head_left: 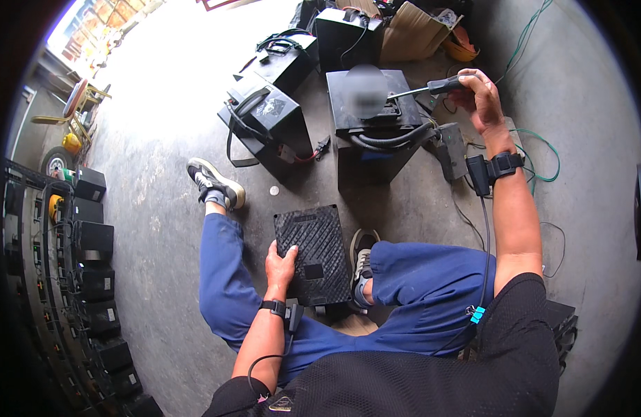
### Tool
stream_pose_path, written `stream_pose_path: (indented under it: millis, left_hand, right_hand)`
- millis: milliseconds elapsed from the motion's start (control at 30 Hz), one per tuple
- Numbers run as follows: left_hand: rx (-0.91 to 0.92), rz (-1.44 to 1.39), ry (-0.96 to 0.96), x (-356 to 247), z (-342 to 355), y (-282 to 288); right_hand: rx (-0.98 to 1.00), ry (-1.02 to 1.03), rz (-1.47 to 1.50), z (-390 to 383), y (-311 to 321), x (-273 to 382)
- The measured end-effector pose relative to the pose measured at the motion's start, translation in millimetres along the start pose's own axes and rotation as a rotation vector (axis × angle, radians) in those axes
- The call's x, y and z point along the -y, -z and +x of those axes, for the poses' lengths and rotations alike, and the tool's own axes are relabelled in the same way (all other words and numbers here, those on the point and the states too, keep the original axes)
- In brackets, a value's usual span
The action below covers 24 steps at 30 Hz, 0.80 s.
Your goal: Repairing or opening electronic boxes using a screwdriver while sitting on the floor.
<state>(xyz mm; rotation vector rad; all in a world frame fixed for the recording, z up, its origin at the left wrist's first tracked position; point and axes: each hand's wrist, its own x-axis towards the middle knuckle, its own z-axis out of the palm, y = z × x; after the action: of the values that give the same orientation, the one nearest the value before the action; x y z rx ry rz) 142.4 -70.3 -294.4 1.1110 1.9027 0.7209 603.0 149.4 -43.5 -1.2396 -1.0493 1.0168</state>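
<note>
My left hand (281, 264) grips the left side of a black, rectangular case (310, 240) with a ridged face, held between my feet. My right hand (480, 101) is raised at the right, closed around the black handle of a screwdriver (442, 86). Its metal shaft points left to a black fitting on top of a large black box (372, 163); whether the tip touches it I cannot tell. Corrugated black hoses (386, 141) run along the box's upper front, and part of its top is blurred out.
More black cabled boxes (265, 118) stand ahead, near cardboard (411, 35). A grey block (451, 153) and green wires (553, 163) lie by the right wall. A rack (46, 257), a row of black units (101, 285), a tyre (56, 163) and a chair (76, 104) line the left.
</note>
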Motion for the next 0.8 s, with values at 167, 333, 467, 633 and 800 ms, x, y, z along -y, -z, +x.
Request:
stream_pose_path:
  millis: [167, 333, 467, 633, 800]
  left_hand:
    - [-0.058, -0.014, -0.035, 19.0, 3.0, -5.6]
    - [-0.033, -0.088, 0.002, 22.9, 8.7, -5.3]
    - [-0.348, 0.115, -0.311, 1.7, 5.9, -1.0]
    - [-0.24, -0.173, -0.388, -38.6, -3.8, 27.6]
    - [0.202, -0.84, -0.285, -46.0, -11.7, 33.7]
  right_hand:
    - [0.043, 0.001, 0.018, 0.9, -4.0, 7.9]
    - [0.189, 0.021, 0.047, -3.8, -36.8, 11.5]
    - [0.421, 0.021, 0.038, -28.7, -85.5, 13.1]
    - [0.614, -0.161, 0.053, -65.6, -144.5, -18.8]
    - [0.682, -0.322, 0.015, -90.6, -170.8, -43.8]
